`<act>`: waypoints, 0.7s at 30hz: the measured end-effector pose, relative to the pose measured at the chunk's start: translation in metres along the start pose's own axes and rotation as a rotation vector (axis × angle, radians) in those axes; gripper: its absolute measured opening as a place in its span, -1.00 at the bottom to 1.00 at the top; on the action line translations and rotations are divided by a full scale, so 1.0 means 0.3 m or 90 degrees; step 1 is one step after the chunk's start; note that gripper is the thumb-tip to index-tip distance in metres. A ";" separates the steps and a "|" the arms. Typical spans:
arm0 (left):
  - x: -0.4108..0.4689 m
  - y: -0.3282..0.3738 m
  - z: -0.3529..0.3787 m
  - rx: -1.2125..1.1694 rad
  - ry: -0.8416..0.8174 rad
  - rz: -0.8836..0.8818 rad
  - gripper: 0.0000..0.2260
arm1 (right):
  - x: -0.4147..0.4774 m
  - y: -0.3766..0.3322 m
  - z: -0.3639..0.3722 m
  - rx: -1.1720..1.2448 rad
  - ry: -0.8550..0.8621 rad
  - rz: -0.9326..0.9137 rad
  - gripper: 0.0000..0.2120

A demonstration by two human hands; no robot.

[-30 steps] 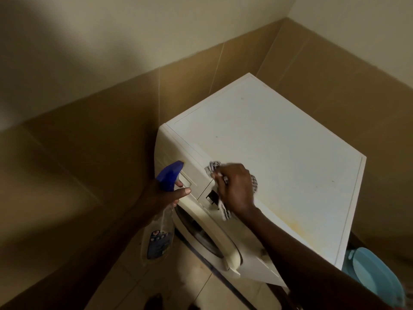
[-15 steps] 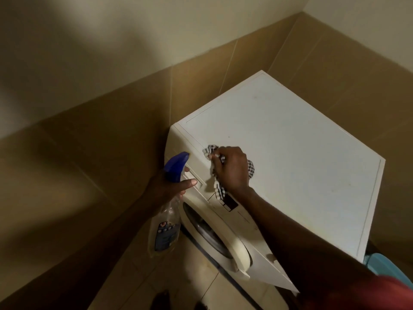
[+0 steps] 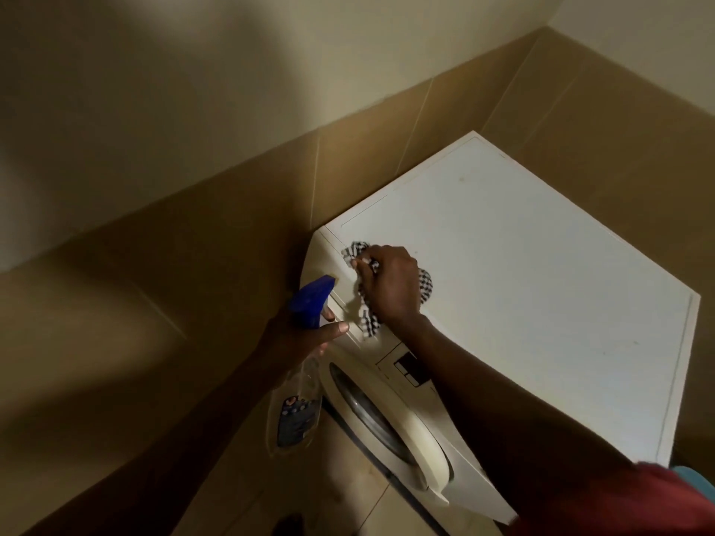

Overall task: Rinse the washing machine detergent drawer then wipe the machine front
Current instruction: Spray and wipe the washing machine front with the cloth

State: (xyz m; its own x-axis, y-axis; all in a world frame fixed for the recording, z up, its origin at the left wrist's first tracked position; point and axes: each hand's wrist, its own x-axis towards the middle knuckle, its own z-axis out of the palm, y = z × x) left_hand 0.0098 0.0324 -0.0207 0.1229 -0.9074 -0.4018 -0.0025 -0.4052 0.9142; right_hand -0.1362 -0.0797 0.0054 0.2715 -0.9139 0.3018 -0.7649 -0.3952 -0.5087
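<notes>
Cloth (image 3: 358,251) is gripped in the right hand (image 3: 392,284), fingers curled, and has been shifted from the display (image 3: 410,367) up across the shut drawer (image 3: 338,301); bottle (image 3: 298,404) is gripped by the left hand (image 3: 305,334). Front-wiping is judged underway.

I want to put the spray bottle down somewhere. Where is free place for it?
The washing machine top is bare from the right hand and checked cloth at its front edge back to the tiled wall. Crowded: that front corner, where the left hand holds the spray bottle.
</notes>
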 end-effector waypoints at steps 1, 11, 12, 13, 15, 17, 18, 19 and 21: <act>0.002 0.003 -0.003 0.001 -0.002 0.001 -0.55 | 0.032 -0.007 0.020 0.004 -0.004 0.014 -0.84; 0.037 0.047 -0.053 0.037 0.094 -0.027 -0.72 | -0.007 -0.018 0.060 -0.037 -0.029 -0.114 -0.85; 0.040 0.048 -0.055 0.038 0.093 -0.028 -0.72 | 0.022 -0.027 0.075 -0.041 -0.036 -0.110 -0.84; 0.040 0.053 -0.054 0.034 0.098 -0.029 -0.72 | 0.052 -0.039 0.090 -0.042 -0.039 -0.101 -0.83; 0.039 0.052 -0.052 0.031 0.103 -0.033 -0.72 | 0.107 -0.065 0.114 -0.040 -0.026 -0.095 -0.83; 0.036 0.047 -0.052 0.050 0.097 -0.041 -0.69 | 0.155 -0.082 0.131 -0.026 -0.027 -0.105 -0.84; 0.035 0.039 -0.055 0.061 0.094 -0.043 -0.68 | 0.174 -0.092 0.135 -0.019 -0.033 -0.110 -0.85; 0.028 0.037 -0.055 0.070 0.093 -0.041 -0.70 | 0.187 -0.101 0.138 -0.018 -0.032 -0.107 -0.84; 0.012 0.028 -0.057 0.065 0.092 -0.027 -0.76 | 0.190 -0.114 0.139 -0.027 -0.021 -0.077 -0.81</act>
State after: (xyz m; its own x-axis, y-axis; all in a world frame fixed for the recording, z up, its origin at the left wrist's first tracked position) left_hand 0.0272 0.0277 -0.0137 0.2668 -0.8668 -0.4212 -0.0944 -0.4585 0.8837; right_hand -0.0700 -0.1222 0.0063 0.3816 -0.8630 0.3309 -0.7492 -0.4985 -0.4361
